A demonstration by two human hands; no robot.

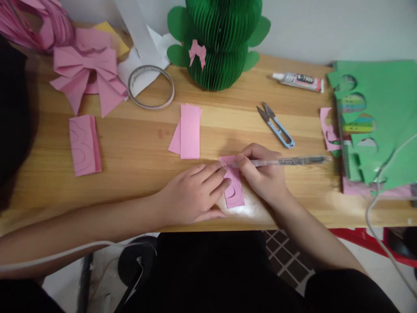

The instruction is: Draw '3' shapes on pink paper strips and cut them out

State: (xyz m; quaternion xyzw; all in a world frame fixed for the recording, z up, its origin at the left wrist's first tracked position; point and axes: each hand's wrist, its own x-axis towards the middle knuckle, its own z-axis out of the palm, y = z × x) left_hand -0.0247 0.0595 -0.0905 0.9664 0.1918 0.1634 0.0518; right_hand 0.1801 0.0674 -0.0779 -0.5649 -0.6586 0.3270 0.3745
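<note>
Near the front edge of the wooden table lies a pink paper strip (235,201) with curved lines and a curved cut-out shape in it. My left hand (198,191) rests flat, its fingers spread over the strip's left side. My right hand (265,174) grips a pen (289,161) close to its tip, which meets the upper part of the strip. Fingers partly cover the paper there. Just beyond my hands are two plain pink paper pieces (190,132), one overlapping the other at an angle. A folded pink paper (82,148) with drawn curves lies at the left.
Blue thread snips (276,126) and a glue tube (301,81) lie beyond my right hand. Green cut paper (387,126) is stacked at right, a cable crossing it. A green honeycomb paper figure (221,65), a tape roll (151,105) and a pink paper bow (87,71) stand behind.
</note>
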